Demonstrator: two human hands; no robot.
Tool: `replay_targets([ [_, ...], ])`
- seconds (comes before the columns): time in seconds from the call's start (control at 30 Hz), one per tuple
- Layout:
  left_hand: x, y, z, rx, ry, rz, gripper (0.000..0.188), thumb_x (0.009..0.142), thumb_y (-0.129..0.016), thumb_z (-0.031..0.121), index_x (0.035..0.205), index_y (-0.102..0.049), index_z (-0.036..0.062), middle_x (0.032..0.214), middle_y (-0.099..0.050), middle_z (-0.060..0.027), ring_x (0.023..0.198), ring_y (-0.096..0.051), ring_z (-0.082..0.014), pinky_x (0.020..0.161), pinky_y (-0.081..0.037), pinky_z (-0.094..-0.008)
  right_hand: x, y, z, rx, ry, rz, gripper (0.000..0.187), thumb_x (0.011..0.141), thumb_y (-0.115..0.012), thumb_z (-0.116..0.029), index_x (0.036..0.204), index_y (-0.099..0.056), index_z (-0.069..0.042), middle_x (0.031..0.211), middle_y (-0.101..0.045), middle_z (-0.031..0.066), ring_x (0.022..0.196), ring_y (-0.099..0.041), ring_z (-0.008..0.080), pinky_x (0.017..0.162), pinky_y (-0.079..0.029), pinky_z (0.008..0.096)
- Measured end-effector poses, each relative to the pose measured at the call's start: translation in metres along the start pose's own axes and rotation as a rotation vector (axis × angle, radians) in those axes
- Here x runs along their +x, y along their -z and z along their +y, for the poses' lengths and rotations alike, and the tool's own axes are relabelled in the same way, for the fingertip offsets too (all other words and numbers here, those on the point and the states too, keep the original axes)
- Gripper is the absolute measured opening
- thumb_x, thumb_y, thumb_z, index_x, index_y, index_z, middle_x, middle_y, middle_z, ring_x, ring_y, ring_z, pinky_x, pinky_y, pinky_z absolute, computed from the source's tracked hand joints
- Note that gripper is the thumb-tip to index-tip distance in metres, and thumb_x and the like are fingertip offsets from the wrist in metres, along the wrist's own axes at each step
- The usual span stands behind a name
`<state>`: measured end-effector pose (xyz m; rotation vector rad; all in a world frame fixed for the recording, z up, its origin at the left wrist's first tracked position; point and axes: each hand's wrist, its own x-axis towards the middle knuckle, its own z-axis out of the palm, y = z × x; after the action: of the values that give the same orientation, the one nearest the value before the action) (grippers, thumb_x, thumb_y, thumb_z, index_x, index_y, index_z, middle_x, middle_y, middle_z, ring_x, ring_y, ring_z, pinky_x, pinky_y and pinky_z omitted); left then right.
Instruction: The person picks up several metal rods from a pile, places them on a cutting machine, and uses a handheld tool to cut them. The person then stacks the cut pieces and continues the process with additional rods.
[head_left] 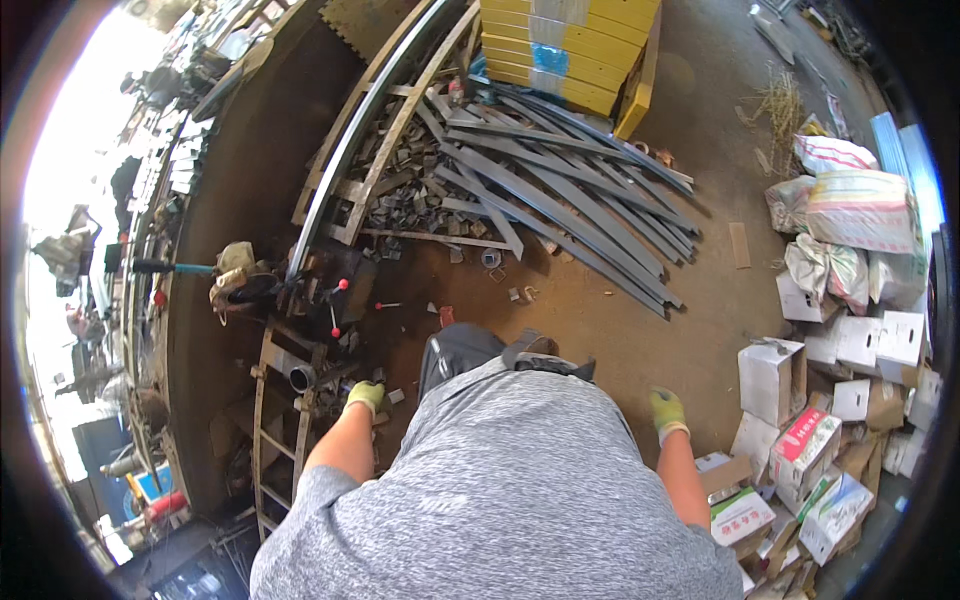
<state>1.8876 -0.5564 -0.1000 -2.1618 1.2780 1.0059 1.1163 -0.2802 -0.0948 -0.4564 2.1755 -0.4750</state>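
My left hand (367,394), in a yellow-green glove, hangs beside a metal machine with a round dark tube end (301,378). Its back faces up and the fingers are mostly hidden, so their closure is unclear. On the other side, my right hand (666,409), gloved alike, hangs over the brown floor with its fingers loosely extended and no object visible in it. The machine's red-knobbed handles (338,308) lie beyond my left hand. Ahead, long grey metal bars (570,190) lie in a crossed pile, beside a heap of small cut metal pieces (425,195).
A stack of yellow beams (560,50) stands at the far end. Along the left runs a long rail frame (375,120). Stuffed woven sacks (860,210) and a heap of cardboard boxes (772,382) line the right. A ladder-like frame (275,445) stands near my left arm.
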Motion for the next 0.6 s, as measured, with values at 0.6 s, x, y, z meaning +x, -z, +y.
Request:
replay_targets([
  [0.6, -0.020, -0.114, 0.574, 0.607, -0.786, -0.196, 0.049, 0.113, -0.061, 0.047, 0.130, -0.087, 0.0090, 0.129, -0.087, -0.0204, 0.129, -0.080, -0.0428, 0.110, -0.060, -0.0497, 0.092, 0.160, 0.157, -0.181, -0.260, -0.217, 0.066, 0.111, -0.063, -0.060, 0.143, -0.082, -0.006, 0.154, -0.074, 0.0318, 0.145, -0.070, 0.0504, 0.123, -0.054, 0.0572],
])
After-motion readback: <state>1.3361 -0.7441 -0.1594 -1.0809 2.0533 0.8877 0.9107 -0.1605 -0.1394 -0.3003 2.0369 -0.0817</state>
